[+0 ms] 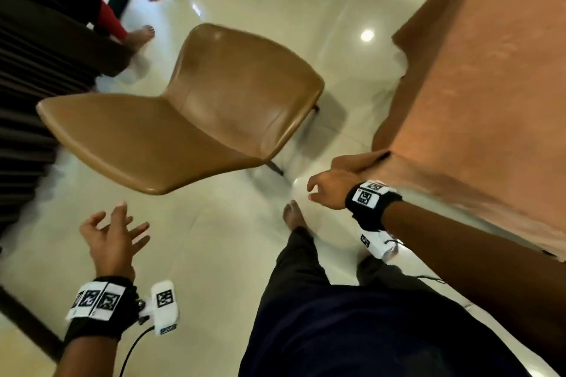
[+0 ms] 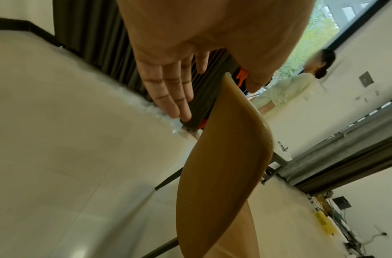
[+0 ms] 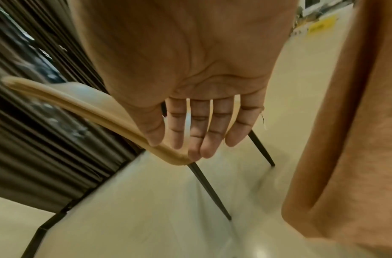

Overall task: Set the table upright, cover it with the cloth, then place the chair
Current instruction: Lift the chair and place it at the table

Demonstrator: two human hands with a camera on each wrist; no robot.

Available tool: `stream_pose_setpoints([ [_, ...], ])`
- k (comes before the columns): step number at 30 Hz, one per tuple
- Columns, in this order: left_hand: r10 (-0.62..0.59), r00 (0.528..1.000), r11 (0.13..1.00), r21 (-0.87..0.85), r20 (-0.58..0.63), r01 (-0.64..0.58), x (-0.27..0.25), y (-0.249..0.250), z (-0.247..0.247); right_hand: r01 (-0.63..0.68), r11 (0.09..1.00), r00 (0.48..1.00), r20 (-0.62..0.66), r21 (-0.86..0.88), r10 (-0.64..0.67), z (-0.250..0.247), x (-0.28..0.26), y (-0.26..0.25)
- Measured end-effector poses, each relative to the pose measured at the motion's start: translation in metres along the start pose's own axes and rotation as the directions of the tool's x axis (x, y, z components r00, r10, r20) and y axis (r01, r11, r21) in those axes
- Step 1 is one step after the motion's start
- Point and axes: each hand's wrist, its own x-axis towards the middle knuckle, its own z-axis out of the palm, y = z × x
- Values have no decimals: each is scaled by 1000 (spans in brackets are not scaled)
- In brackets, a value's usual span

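Head view shows both hands free and reaching: the left hand (image 1: 114,236) has its fingers spread and relaxed, holding nothing, a short way off the near edge of the chair's backrest; the right hand (image 1: 332,190) is likewise loose and empty, fingers slack, hanging between the chair and the draped corner of the table. Seen from the right wrist, the fingers (image 3: 203,132) are straight and slightly apart, lying in front of the rim of the chair shell; whether they touch it I cannot tell. In the left wrist picture the palm is flat and extended, with the thumb near the top edge of the backrest but apparently apart from it.

Outward from the hands, the tan moulded chair (image 1: 190,107) stands on the pale tiled floor (image 1: 214,254) on thin dark legs (image 3: 212,190), its seat turned partly toward the table, just beside it but not tucked in. The table (image 1: 490,86) stands upright to the right, and the orange-brown cloth (image 1: 428,168) covers its top and hangs down over the corner and sides.

Judging from this, the first two steps look finished: table up, cloth on. What remains is the chair, which still seems to need grasping and setting squarely at the table.

Bystanders' bare feet (image 1: 141,37) show at the far edge, beside a dark curtain (image 1: 27,95).
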Motion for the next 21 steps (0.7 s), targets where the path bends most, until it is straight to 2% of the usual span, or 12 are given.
stream_pose_setpoints([
  [3, -115, 976, 993, -14, 186, 119, 37, 11, -5, -121, 983, 992, 58, 139, 114, -1, 60, -36],
  [5, -149, 946, 988, 2, 289, 155, 57, 20, 0, -241, 910, 971, 90, 338, 223, 0, 96, -60],
  [7, -156, 921, 986, 0, 357, 167, 76, 30, 8, -358, 721, 931, 166, 593, 326, 2, 125, -85],
  [9, -171, 904, 983, 8, 392, 183, 96, 40, 16, -448, 452, 879, 285, 772, 383, 4, 146, -110],
  [11, -219, 894, 970, -15, 391, 244, 113, 49, 23, -495, 255, 844, 390, 830, 370, 5, 160, -131],
  [15, -311, 850, 930, -49, 425, 364, 133, 58, 25, -495, -18, 816, 472, 869, 334, 12, 184, -164],
  [17, -326, 843, 923, -50, 428, 382, 134, 59, 23, -432, -94, 825, 435, 897, 360, 11, 191, -174],
  [21, -334, 866, 924, -51, 372, 379, 149, 67, 22, -399, -122, 830, 415, 909, 373, 23, 207, -174],
])
